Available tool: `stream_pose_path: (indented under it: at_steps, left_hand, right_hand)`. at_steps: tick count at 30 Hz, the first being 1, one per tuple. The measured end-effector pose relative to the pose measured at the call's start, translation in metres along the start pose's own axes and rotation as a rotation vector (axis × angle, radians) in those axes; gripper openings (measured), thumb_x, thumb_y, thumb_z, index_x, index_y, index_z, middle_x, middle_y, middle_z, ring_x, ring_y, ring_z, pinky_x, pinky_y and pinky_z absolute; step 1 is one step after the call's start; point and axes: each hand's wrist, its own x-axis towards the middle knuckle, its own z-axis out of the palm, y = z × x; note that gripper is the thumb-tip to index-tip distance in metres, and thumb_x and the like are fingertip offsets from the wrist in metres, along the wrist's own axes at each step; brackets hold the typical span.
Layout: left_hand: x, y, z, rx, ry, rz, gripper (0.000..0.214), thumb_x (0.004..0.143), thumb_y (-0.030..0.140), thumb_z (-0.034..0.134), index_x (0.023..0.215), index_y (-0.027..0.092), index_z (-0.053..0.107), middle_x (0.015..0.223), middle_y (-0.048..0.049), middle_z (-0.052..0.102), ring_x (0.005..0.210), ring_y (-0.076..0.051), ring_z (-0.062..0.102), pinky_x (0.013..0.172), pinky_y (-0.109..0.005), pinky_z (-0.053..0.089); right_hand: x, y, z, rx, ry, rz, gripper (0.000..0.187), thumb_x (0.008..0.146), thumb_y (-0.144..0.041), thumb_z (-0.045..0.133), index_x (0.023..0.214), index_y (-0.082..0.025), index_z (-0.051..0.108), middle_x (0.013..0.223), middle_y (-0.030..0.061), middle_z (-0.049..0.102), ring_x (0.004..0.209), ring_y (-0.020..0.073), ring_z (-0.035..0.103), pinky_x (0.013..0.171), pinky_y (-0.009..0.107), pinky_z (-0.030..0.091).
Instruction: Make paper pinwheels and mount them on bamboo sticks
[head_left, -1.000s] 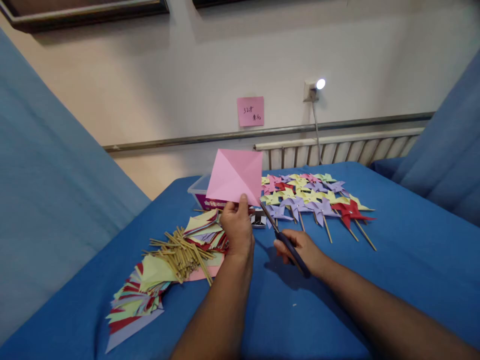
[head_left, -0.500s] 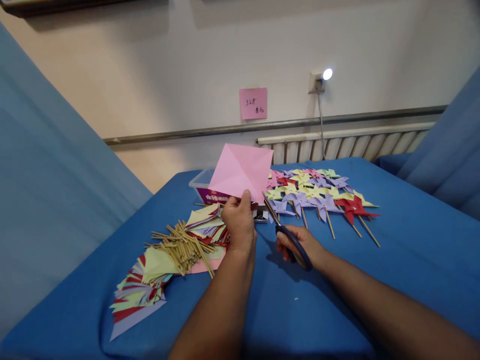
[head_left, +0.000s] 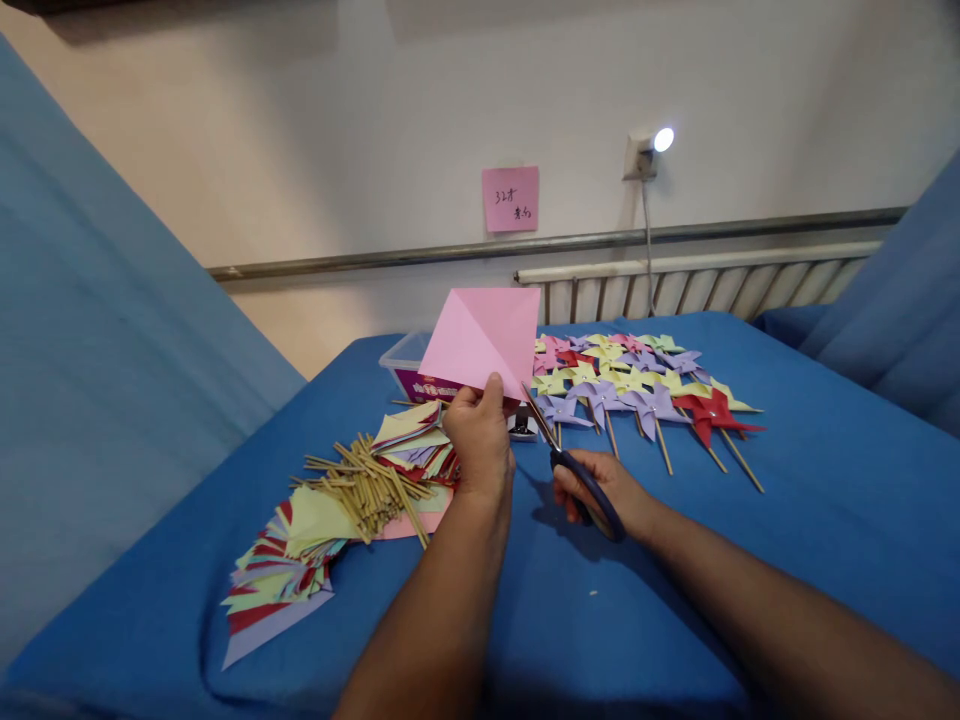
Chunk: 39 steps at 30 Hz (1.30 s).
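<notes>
A square of pink paper [head_left: 484, 335] with diagonal creases is held up above the table, its lower edge pinched by my left hand [head_left: 480, 435], thumb on the near face. My right hand [head_left: 604, 490] grips a pair of scissors [head_left: 592, 490] with dark blue handles, fingers wrapped in the loops. The blade tips meet the paper's lower right corner; whether they cut into it I cannot tell. To the left of my left hand lie a heap of thin wooden sticks [head_left: 364, 490] and a fanned stack of coloured paper [head_left: 281, 580].
Rows of finished paper pinwheels [head_left: 649, 405] on sticks lie at the right back. A clear plastic tub [head_left: 401, 355] with a purple label stands behind the paper, near a small box [head_left: 523, 422]. The blue tablecloth [head_left: 825, 520] reaches back towards a radiator [head_left: 720, 285].
The pink paper has turned slightly and shifted left, so its lower right corner now sits at the scissor tips. My hands have hardly moved; the view has shifted a little.
</notes>
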Motion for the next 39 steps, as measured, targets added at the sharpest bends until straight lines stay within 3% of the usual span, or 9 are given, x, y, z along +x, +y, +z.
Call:
stream_pose_path:
  at_steps: [14,26,39]
  left_hand:
    - [-0.0003,-0.0014,-0.0005,0.038,0.004,0.015,0.028,0.063,0.037,0.072,0.061,0.014,0.057,0.055,0.0039,0.054,0.050,-0.010,0.054,0.053,-0.025,0.047]
    - [-0.0023,0.0008,0.0009,-0.041,-0.004,-0.066,0.026,0.061,0.034,0.072,0.063,0.014,0.056,0.058,0.0023,0.057,0.050,-0.012,0.056,0.054,-0.027,0.049]
    - [0.0011,-0.0053,-0.0015,0.037,0.000,-0.027,0.028,0.061,0.037,0.073,0.066,0.014,0.059,0.058,0.0027,0.056,0.051,-0.011,0.055,0.054,-0.026,0.047]
  right_hand:
    - [0.0015,0.0070,0.0020,-0.036,0.003,0.014,0.047,0.080,-0.063,0.058,0.073,-0.017,0.057,0.055,-0.0019,0.058,0.044,0.0095,0.054,0.042,0.020,0.039]
    - [0.0002,0.0036,0.0000,-0.095,-0.039,-0.028,0.047,0.085,-0.063,0.050,0.075,-0.017,0.057,0.053,-0.0007,0.058,0.047,0.0112,0.054,0.047,0.023,0.041]
    - [-0.0012,0.0026,0.0063,-0.042,0.011,0.010,0.046,0.080,-0.063,0.056,0.071,-0.018,0.055,0.054,-0.0019,0.056,0.044,0.0102,0.053,0.044,0.022,0.040]
